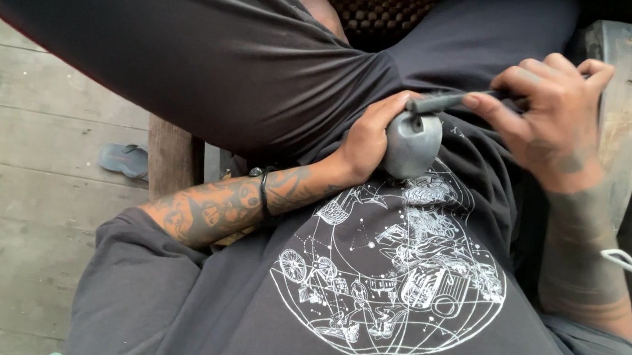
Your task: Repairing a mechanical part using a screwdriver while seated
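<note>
The left hand (369, 139), just left of the frame's centre, is wrapping closed around a rounded grey metal piece (412, 144), pinning it against the person's body above the white print on the dark shirt (391, 267). The thumb is lying along the top edge of the piece, close to where the tool meets it. The right hand (553, 114), in the upper right of the frame, is gripping a slim dark rod-like tool (450, 102) in a closed, pen-like hold, with the index finger stretched along the shaft and the tip resting at the top of the metal piece.

To my eye this is fine tool work on a small held part, and doing it well is depending on a steady brace: the left hand is needing to keep the piece from rolling against the soft cloth, while the right is guiding the tip in short, controlled strokes directed away from the left thumb, which is sitting near the contact point. A slip would likely be heading towards that thumb or the shirt.

Outward, a dark-trousered leg (147, 12) is crossing the upper left of the frame, a worn wooden armrest (625, 92) is showing at the upper right, and a grey sandal (124, 159) is lying on the plank floor (13, 195) at the left. No container is showing anywhere in view.
</note>
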